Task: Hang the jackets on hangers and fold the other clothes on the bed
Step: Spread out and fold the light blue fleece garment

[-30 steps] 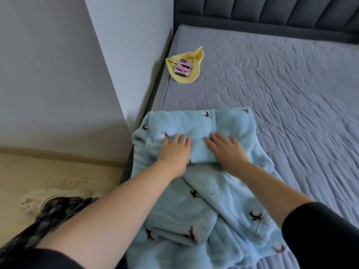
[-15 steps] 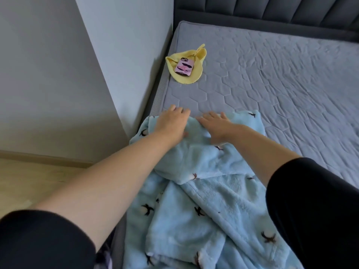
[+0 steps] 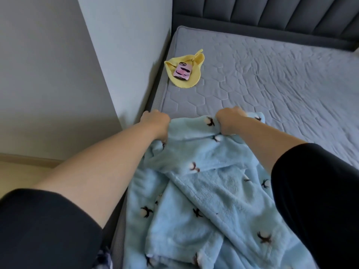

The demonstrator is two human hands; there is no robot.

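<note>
Fluffy light-blue garment [image 3: 204, 183], rumpled, cotton-flower print

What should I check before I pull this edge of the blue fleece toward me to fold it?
1. Left hand grip on the far edge of the blue fleece garment: ok, curled round it.
2. Right hand grip on that edge: ok.
3. Hands level along the edge: ok, roughly.
4. Near part of the garment lying flat: not ok, rumpled in overlapping layers.
5. Phone on the yellow cloth clear of the garment: ok, well apart.
6. Fabric hanging off the mattress side: cannot tell, the arm hides it.
</note>
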